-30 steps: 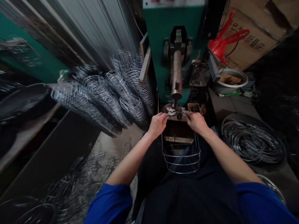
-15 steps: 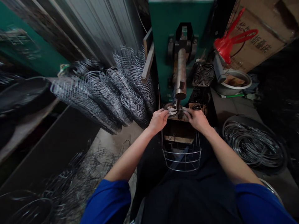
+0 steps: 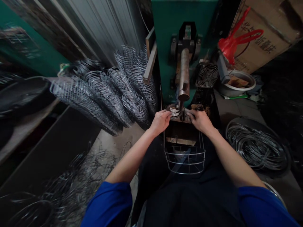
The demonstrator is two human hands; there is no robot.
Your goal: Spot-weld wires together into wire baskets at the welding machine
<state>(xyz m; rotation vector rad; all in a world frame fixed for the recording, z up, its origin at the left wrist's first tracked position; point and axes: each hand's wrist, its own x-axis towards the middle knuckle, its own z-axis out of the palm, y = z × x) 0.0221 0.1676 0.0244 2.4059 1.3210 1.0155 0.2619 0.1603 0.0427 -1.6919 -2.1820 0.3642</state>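
A wire basket frame [image 3: 186, 164] hangs below my hands, its long side wires running up toward them. My left hand [image 3: 161, 122] is closed in a pinch at the frame's upper left. On the other side, my right hand [image 3: 201, 120] pinches the upper right, with a thin wire showing at its fingertips. Between the hands, the welding machine's round metal arm [image 3: 184, 75] comes down to a narrow electrode tip [image 3: 181, 105]. A small round dish [image 3: 174, 115] with whitish scraps sits beside the tip, close to my left fingers. The wire ends inside both grips are hidden.
Stacks of wire rings [image 3: 106, 97] lean at the left. Loose wire scraps [image 3: 78, 183] cover the floor. To the right are a tray of wire pieces [image 3: 258, 146], a metal bowl [image 3: 246, 88] and a red plastic bag [image 3: 228, 50]. The green machine body [image 3: 163, 19] stands ahead.
The lower end of the wire basket frame has shifted very slightly to the right. Both hands keep their grip in the same place, and the machine arm looks unchanged.
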